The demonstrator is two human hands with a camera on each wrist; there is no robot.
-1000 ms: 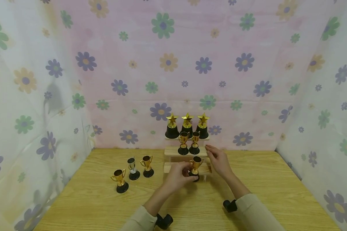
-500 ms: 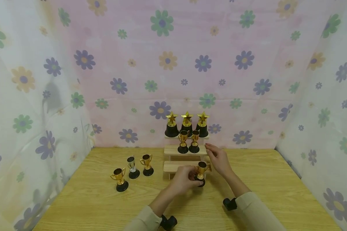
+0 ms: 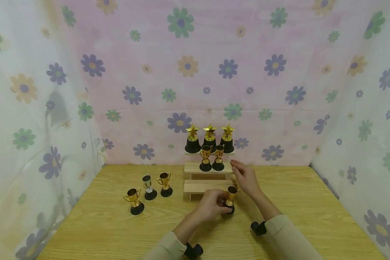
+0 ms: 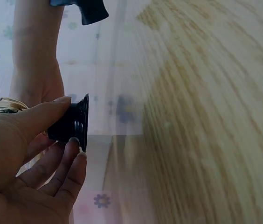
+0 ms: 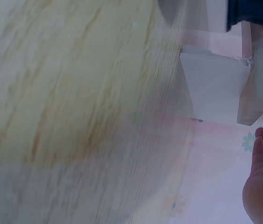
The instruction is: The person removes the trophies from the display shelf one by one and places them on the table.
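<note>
My left hand [image 3: 212,205] pinches a small gold trophy cup [image 3: 230,194] by its black base, low in front of the stand's right side. In the left wrist view the thumb and fingers close round the black base [image 4: 68,122], and the base's underside is apart from the tabletop. My right hand [image 3: 247,178] has its fingers extended at the right end of the middle step of a wooden stepped stand [image 3: 195,186]. Two gold trophy cups [image 3: 206,159] stand on that step. Three star trophies [image 3: 192,139] with black bases line the top step. Nothing stands on the bottom step's visible part.
Left of the stand, two gold cups [image 3: 134,196] and a silver trophy cup [image 3: 147,183] stand on the wood-grain table [image 3: 104,231]. Flowered cloth [image 3: 143,115] encloses the back and sides.
My left hand has drawn the gold cup from the bottom step toward me and to the right. The right hand stays by the middle step. The head view has tipped slightly downward.
</note>
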